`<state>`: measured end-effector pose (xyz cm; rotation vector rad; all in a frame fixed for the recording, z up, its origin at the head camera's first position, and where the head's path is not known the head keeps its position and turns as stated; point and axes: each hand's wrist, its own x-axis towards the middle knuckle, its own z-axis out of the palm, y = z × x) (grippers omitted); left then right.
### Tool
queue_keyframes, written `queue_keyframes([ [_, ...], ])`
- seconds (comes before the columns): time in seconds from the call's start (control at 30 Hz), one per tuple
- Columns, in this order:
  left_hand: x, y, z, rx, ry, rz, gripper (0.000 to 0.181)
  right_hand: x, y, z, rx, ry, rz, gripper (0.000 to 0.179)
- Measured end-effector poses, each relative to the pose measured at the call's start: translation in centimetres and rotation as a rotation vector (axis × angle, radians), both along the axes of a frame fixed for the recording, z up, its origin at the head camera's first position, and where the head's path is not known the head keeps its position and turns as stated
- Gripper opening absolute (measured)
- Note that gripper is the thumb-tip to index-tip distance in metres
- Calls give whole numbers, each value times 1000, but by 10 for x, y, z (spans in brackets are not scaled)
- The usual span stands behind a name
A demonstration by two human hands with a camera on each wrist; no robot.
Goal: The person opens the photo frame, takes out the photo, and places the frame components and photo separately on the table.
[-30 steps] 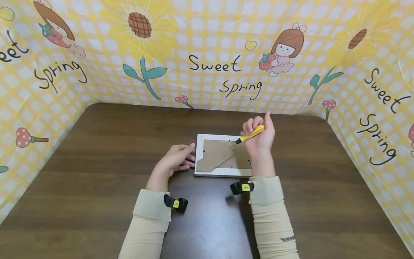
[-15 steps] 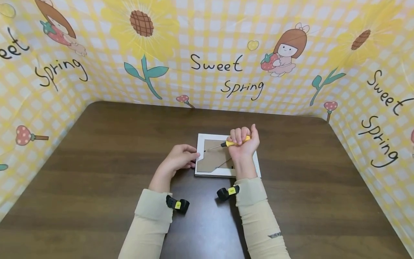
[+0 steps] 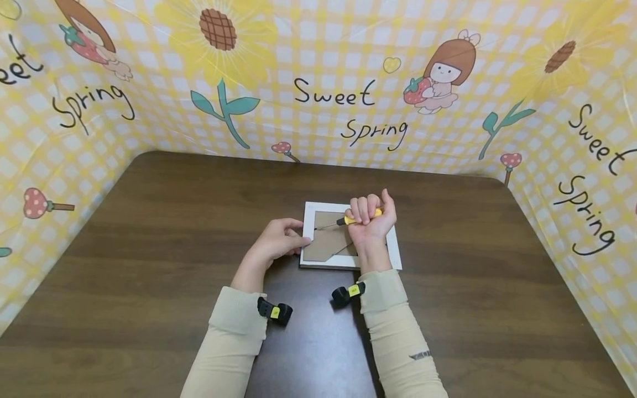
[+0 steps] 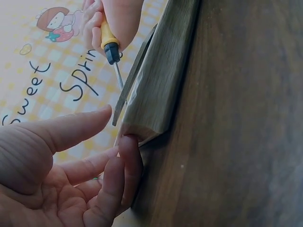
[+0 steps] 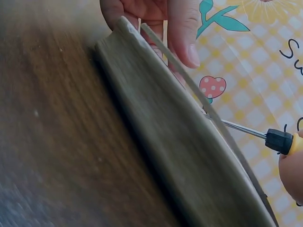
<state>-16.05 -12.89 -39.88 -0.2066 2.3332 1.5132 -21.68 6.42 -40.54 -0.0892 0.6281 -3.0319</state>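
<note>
A white-rimmed picture frame [image 3: 395,249] lies on the table with its brown back [image 3: 332,235] facing up. At its left side is my left hand [image 3: 280,239], thumb over the rim and fingers against the edge, pinching it. My right hand [image 3: 372,226] grips a yellow-and-black screwdriver [image 3: 347,220] in curled fingers. The shaft slants left, its tip right at a small dark tab on the back's left edge. In the left wrist view, a thin brown flap [image 4: 136,71] stands slightly off the frame near my thumb. My right hand covers part of the frame's right half.
The dark wooden table [image 3: 174,232] extends around the frame. Behind it and along both sides hangs a yellow checked cloth [image 3: 318,50] with flowers and lettering. Each sleeve cuff has a small black wrist camera [image 3: 282,314].
My right hand has moved left with the screwdriver, bringing the tip from the middle of the back to its left edge. My left thumb has shifted onto the frame's rim.
</note>
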Motion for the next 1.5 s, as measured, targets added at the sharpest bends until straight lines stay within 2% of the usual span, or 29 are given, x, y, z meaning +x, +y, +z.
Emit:
queue_keyframes([
  [0.23, 0, 1, -1, -21, 10, -12, 56, 0, 0, -3, -58, -64, -3, 63],
  [0.6, 1, 5, 0, -44, 62, 0, 55, 0, -1, -6, -107, -142, -29, 59],
  [0.73, 1, 5, 0, -42, 92, -12, 53, 0, -2, -7, -97, -109, -13, 57],
  [1.0, 1, 5, 2, -51, 66, -10, 53, 1, -6, -4, 18, 2, 59, 57],
  [1.17, 1, 4, 2, -58, 54, -13, 54, 1, -8, -4, 36, 19, 68, 53],
  [1.33, 1, 5, 3, -50, 43, -13, 55, 0, -9, -6, 67, 52, 134, 48],
  [1.5, 1, 5, 3, -41, 36, 2, 55, -1, -10, -5, 58, 27, 162, 46],
])
